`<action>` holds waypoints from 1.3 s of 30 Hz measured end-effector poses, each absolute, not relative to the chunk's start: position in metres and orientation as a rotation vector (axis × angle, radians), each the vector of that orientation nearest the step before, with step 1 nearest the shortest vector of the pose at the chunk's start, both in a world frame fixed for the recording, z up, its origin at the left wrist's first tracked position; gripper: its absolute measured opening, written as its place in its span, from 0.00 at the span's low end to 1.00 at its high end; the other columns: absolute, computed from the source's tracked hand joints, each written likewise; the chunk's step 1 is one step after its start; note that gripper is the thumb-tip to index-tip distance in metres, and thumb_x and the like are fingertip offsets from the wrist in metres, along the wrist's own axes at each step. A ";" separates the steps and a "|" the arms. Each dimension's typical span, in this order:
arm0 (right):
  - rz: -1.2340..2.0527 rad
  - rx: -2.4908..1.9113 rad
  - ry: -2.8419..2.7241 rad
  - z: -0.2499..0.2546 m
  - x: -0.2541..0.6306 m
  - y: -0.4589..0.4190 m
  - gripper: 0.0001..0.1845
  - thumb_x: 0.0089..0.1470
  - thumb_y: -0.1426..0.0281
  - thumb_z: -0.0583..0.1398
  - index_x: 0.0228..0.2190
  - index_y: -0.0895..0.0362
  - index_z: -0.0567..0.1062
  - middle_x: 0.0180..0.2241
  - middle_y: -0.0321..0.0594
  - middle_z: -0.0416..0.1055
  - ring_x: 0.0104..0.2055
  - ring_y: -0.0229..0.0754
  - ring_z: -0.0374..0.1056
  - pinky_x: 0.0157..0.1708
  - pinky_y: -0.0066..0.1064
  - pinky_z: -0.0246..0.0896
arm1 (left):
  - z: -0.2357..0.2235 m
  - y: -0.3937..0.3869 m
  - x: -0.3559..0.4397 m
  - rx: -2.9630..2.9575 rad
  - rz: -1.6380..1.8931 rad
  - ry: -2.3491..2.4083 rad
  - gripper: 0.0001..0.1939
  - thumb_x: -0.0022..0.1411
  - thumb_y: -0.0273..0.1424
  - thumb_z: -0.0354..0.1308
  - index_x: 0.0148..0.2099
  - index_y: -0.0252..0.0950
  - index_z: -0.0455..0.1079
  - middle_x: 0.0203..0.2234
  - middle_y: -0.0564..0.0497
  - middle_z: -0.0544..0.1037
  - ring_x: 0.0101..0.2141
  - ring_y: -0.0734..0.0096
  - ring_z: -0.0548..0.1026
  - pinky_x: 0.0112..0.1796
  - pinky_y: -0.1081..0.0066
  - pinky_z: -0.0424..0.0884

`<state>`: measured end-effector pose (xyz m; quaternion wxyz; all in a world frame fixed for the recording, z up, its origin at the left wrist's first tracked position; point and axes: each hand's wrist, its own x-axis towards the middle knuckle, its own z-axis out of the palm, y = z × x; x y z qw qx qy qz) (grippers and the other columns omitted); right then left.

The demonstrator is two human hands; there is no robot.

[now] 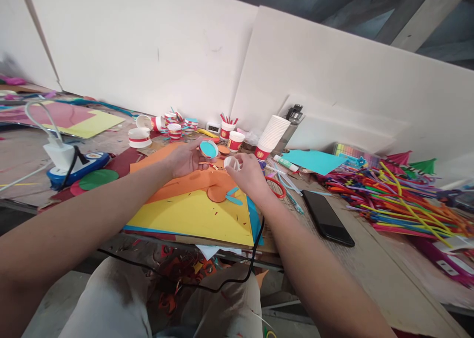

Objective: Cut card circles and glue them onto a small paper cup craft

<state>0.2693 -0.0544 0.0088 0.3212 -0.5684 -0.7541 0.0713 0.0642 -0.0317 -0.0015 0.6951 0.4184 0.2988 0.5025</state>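
My left hand (184, 159) holds a short cut paper cup piece (209, 149) by its edge, its round turquoise face turned towards me. Closed around a small white paper cup piece (228, 163) is my right hand (247, 171), a little to the right; its fingers partly cover the piece. Beneath both hands lie orange paper (181, 187) and a yellow sheet (192, 217). An orange paper disc (217, 193) and narrow turquoise paper strips (234, 199) rest near the sheet's top right. Red-handled scissors (277, 187) lie beside my right wrist, partly hidden.
Behind my hands stand a paper cup (236, 141), a tilted stack of cups (273, 133) and a bottle (291, 128). At right are a phone (328, 218) and many pipe cleaners (403, 200). A blue power strip (79, 169) sits left; a black cable (255, 251) hangs over the front edge.
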 end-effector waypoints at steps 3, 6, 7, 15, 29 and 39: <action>0.016 -1.637 -2.204 0.002 0.270 -0.053 0.14 0.53 0.69 0.63 0.41 0.61 0.77 0.44 0.57 0.72 0.51 0.57 0.68 0.52 0.48 0.63 | -0.001 -0.031 0.063 0.916 1.094 0.690 0.19 0.66 0.45 0.55 0.43 0.34 0.72 0.37 0.40 0.82 0.30 0.65 0.80 0.25 0.72 0.71; -0.051 -1.726 -2.269 -0.004 0.269 -0.052 0.13 0.54 0.66 0.63 0.40 0.59 0.78 0.46 0.59 0.72 0.51 0.62 0.67 0.50 0.52 0.62 | -0.002 -0.032 0.062 0.968 1.064 0.707 0.14 0.64 0.39 0.58 0.42 0.33 0.73 0.38 0.39 0.82 0.29 0.66 0.80 0.23 0.73 0.70; -0.051 -1.721 -2.255 -0.005 0.269 -0.052 0.15 0.54 0.65 0.64 0.42 0.58 0.78 0.47 0.58 0.72 0.52 0.62 0.67 0.50 0.53 0.62 | -0.003 -0.032 0.062 0.989 1.063 0.723 0.11 0.63 0.36 0.60 0.41 0.32 0.73 0.38 0.40 0.82 0.29 0.66 0.80 0.23 0.74 0.70; 0.142 -1.487 -2.247 0.010 0.270 -0.059 0.13 0.56 0.66 0.62 0.42 0.57 0.79 0.47 0.48 0.75 0.50 0.52 0.69 0.49 0.43 0.62 | -0.006 -0.028 0.063 1.019 1.110 0.859 0.05 0.57 0.22 0.63 0.38 0.30 0.73 0.31 0.42 0.82 0.25 0.71 0.79 0.20 0.78 0.69; 0.470 -1.367 -2.607 0.016 0.261 -0.079 0.19 0.44 0.67 0.71 0.41 0.56 0.80 0.39 0.41 0.78 0.40 0.45 0.71 0.36 0.31 0.59 | -0.004 -0.030 0.061 1.006 1.073 0.946 0.08 0.60 0.24 0.61 0.43 0.29 0.75 0.35 0.39 0.82 0.29 0.66 0.82 0.23 0.76 0.73; 1.125 -1.165 -2.198 0.003 0.271 -0.055 0.07 0.47 0.66 0.65 0.28 0.58 0.77 0.25 0.32 0.71 0.27 0.33 0.62 0.27 0.26 0.54 | -0.008 -0.030 0.061 1.107 1.013 0.955 0.09 0.53 0.28 0.67 0.37 0.32 0.74 0.32 0.42 0.82 0.28 0.65 0.81 0.22 0.75 0.71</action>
